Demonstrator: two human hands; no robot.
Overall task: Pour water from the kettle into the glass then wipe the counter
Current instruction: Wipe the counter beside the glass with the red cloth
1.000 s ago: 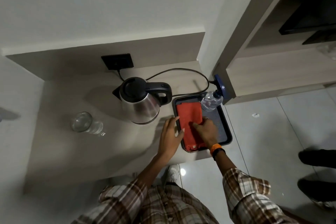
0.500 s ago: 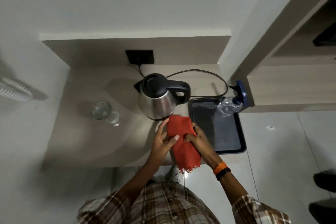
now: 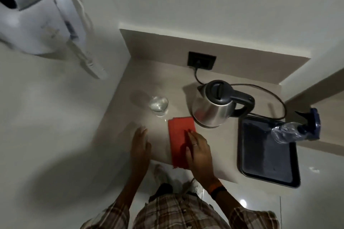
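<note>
A folded red cloth (image 3: 178, 135) lies flat on the beige counter (image 3: 149, 72), just in front of the steel kettle (image 3: 214, 109) with its black lid and handle. My right hand (image 3: 199, 148) presses flat on the cloth's right half, fingers spread. My left hand (image 3: 140, 145) hovers flat over the counter to the cloth's left, holding nothing. A clear glass (image 3: 158, 105) with water in it stands behind and left of the cloth.
A dark tray (image 3: 268, 163) sits at the counter's right end, with a clear spray bottle (image 3: 296, 132) with a blue trigger at its back corner. The kettle's cord runs to a black wall socket (image 3: 202, 60). A white appliance (image 3: 37, 18) hangs on the left wall.
The red cloth left the tray, was held in both hands, and now lies on the counter under my right hand. My left hand has let go. The view has swung left.
</note>
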